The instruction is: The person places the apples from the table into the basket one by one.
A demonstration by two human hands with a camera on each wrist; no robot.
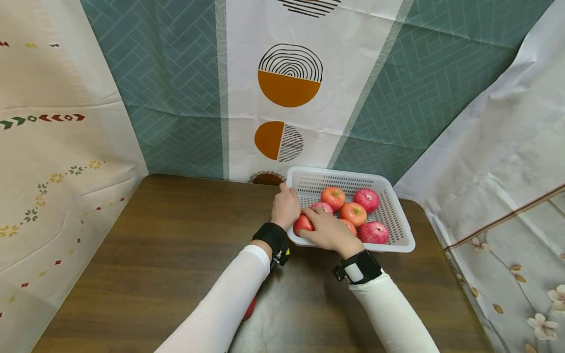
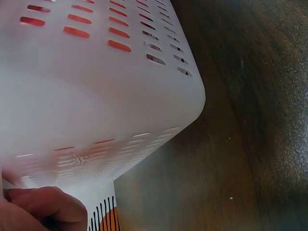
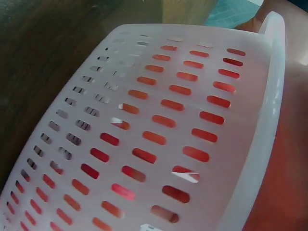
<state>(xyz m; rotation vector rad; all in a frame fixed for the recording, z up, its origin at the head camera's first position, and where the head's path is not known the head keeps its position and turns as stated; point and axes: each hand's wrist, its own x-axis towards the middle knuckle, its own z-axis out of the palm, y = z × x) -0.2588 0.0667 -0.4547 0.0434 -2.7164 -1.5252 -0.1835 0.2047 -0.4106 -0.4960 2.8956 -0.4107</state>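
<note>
A white slotted plastic basket [image 1: 390, 247] holds several red and orange-red apples [image 1: 353, 214]. My left hand [image 1: 286, 206] grips the basket's left rim near the far corner. In the left wrist view, its curled fingers [image 2: 48, 207] show low at the left, beside the basket's outer wall [image 2: 86, 96]. Reaching inside at the near left, my right hand [image 1: 331, 230] holds a red apple [image 1: 302, 224] between thumb and fingers. In the right wrist view the slotted wall [image 3: 192, 110] fills most of the picture, so the right hand's grip is hidden there.
The brown wooden table [image 1: 176, 235] extends left and in front of the basket. A red, rounded thing [image 1: 250, 309] lies partly hidden under the left forearm. Patterned cloth [image 1: 185, 88] hangs behind the table, with more cloth on both sides.
</note>
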